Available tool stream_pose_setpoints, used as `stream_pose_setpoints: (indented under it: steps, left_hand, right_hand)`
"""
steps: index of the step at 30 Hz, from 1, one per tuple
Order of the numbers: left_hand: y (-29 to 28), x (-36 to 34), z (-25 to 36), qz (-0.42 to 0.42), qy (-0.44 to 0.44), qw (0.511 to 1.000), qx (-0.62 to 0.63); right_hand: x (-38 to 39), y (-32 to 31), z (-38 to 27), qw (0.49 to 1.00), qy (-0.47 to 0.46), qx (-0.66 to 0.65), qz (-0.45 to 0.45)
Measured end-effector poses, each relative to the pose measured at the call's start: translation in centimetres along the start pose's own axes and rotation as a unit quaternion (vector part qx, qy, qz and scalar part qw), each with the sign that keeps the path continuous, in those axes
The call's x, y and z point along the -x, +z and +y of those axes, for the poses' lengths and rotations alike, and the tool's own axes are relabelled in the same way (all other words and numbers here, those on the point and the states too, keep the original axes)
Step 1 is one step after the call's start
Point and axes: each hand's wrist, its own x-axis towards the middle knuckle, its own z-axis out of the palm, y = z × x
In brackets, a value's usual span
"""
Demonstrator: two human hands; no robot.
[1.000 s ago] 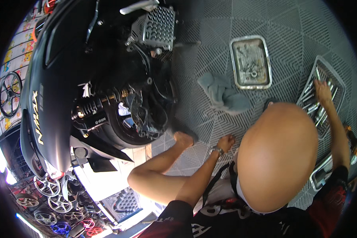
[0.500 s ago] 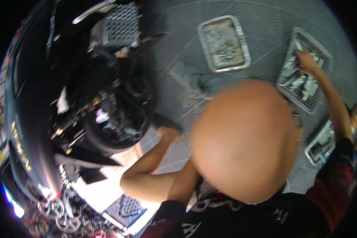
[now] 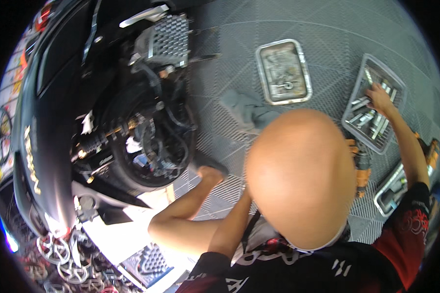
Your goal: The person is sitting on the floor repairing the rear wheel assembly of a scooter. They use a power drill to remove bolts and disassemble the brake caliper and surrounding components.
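Note:
My right arm stretches out to the far right, and my right hand is down inside a clear plastic bin. Its fingers are curled together among several chrome sockets and bars; what they pinch, if anything, is too small to make out. My left forearm passes behind a large rounded bare shape, seemingly my raised knee, which hides the left hand. To the left stands a dark motorcycle with its wheel area exposed.
A metal tray with small parts lies on the grey grid floor, beside a crumpled grey cloth. An orange-and-black power tool lies right of the knee. Another tray of tools is by my right arm. Cardboard lies under the motorcycle.
The view has shifted, so the floor things sit lower and the power tool shows beside the knee. My right hand stays inside the bin, its fingers near the same spot.

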Motion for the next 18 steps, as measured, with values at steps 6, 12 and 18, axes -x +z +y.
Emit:
stream_pose_setpoints:
  steps: [6, 12, 18]
  left_hand:
    - [-0.9, -0.9, 0.9, -0.005, 0.018, 1.0, -0.001]
    - [-3.8, 0.7, 3.8, 0.023, 0.053, 0.997, 0.054]
    - [-12.3, 7.3, 8.4, 0.041, 0.138, 0.988, 0.062]
  right_hand:
    - [0.2, 0.1, 0.1, 0.995, -0.077, 0.034, -0.054]
    - [1.2, 0.8, -1.3, 0.987, -0.044, 0.041, -0.149]
    - [4.0, -7.1, -2.7, 0.929, 0.062, -0.271, -0.244]
